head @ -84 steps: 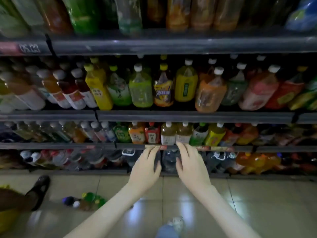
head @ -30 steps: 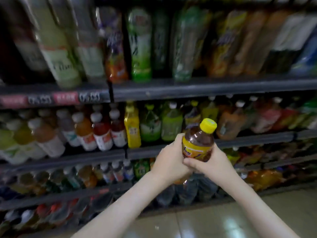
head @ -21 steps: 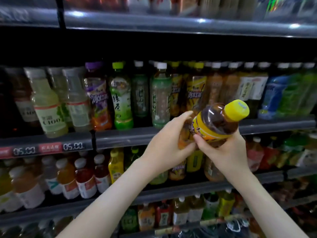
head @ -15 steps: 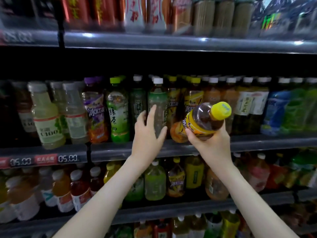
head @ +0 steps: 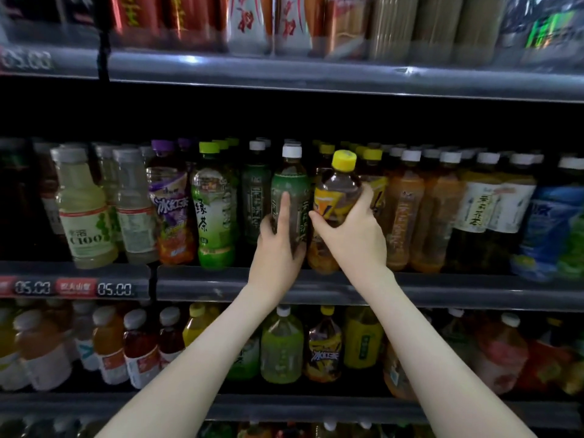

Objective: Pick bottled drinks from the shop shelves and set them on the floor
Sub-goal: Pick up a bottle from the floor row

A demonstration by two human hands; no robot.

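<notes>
On the middle shelf (head: 442, 292), bottles stand in packed rows, a light-green tea bottle (head: 213, 210) to the left and orange bottles (head: 406, 213) to the right. The left hand (head: 278, 248) grips a white-capped dark-green bottle (head: 292, 181) in the front row, forefinger straight. The right hand (head: 352, 238) clasps a yellow-capped brown bottle (head: 338, 188), upright, just beside it.

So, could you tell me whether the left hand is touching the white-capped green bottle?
Touching: the head view shows the left hand gripping the white-capped green bottle, forefinger laid up its label.
</notes>
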